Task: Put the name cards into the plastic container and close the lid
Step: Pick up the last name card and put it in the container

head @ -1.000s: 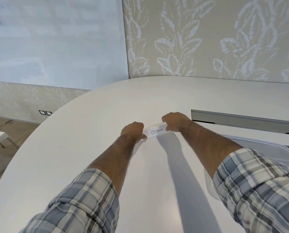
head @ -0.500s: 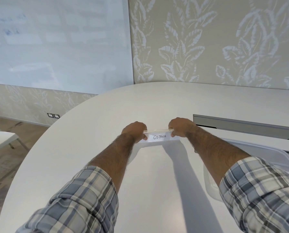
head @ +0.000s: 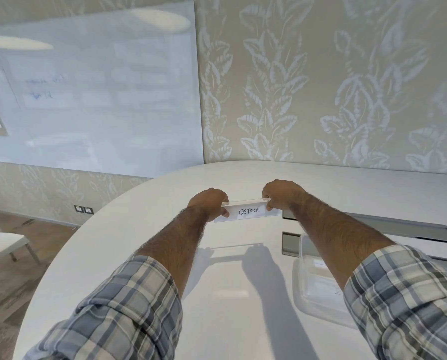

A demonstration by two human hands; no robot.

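A clear name card holder with a white slip reading "OSTRICH" (head: pixel 248 211) is held up above the white table (head: pixel 139 229). My left hand (head: pixel 209 202) grips its left end and my right hand (head: pixel 282 194) grips its right end. The card's shadow falls on the table well below it. A clear plastic container (head: pixel 318 284) lies on the table at the right, under my right forearm, which hides part of it. Something white shows inside it, too faint to identify.
A grey cable slot (head: pixel 399 226) runs along the table to the right of the hands. The table's rounded edge curves away at the left, with wooden floor and a white chair (head: pixel 1 242) beyond. A whiteboard and leaf-patterned wall stand behind.
Both hands have lifted the name card off the table. The card has levelled out and its shadow now lies apart from it. The view has tilted up.
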